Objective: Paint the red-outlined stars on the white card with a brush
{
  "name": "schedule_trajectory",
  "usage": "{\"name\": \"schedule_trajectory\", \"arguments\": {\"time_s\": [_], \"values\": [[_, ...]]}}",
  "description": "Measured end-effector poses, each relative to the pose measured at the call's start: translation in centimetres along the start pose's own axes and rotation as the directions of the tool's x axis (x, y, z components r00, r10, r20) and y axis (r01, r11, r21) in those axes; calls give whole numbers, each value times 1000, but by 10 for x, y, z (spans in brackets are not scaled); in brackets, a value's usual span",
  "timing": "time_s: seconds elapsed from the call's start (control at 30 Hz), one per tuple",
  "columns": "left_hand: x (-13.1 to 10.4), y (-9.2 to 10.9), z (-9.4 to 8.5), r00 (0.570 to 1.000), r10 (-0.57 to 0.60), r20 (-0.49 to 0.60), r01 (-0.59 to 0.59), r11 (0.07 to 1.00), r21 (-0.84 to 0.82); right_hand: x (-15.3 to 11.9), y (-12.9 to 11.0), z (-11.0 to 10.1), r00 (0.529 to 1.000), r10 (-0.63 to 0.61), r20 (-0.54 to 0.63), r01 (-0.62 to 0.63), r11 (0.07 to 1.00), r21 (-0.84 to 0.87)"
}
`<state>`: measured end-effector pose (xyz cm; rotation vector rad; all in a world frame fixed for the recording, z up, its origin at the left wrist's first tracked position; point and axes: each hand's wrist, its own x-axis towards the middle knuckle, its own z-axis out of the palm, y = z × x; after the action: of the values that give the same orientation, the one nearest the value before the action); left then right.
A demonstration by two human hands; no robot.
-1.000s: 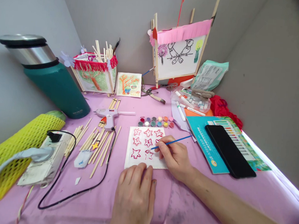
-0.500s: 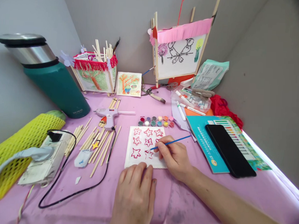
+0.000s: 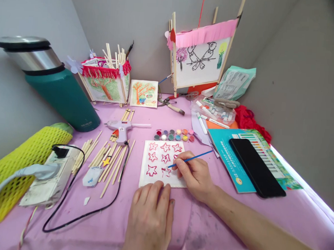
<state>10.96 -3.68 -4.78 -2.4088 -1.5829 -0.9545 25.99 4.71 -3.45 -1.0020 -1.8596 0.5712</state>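
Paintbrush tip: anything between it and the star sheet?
Nothing visible. The right hand holds the paintbrush with its tip down at a red star on the star sheet; the left hand presses only the sheet's near edge.

Both hands and forearms bare, no sleeves.

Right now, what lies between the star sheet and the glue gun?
In the head view, wooden sticks and the black cord lie between the star sheet and the glue gun.
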Motion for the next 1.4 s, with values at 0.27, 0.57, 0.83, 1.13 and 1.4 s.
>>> {"name": "schedule_trajectory", "arguments": {"time_s": [0.27,0.57,0.83,1.13,1.4], "values": [[-2,0,-1,1000,2,-1,-2,1000,10,-1,0,-1,1000,11,7,-11,1000,0],[-1,-1,0,1000,1,17,-1,1000,11,-1,-1,-1,1000,15,6,-15,1000,-1],[-4,-2,-1,999,11,50,-12,1000,13,-1,0,-2,1000,8,19,-8,1000,5],[-4,-1,1,1000,1,27,-1,1000,0,-2,0,-2,1000,-1,25,1,1000,13],[-3,-2,0,1000,3,25,-2,1000,-3,-2,0,-2,1000,-15,15,15,999,28]]}}
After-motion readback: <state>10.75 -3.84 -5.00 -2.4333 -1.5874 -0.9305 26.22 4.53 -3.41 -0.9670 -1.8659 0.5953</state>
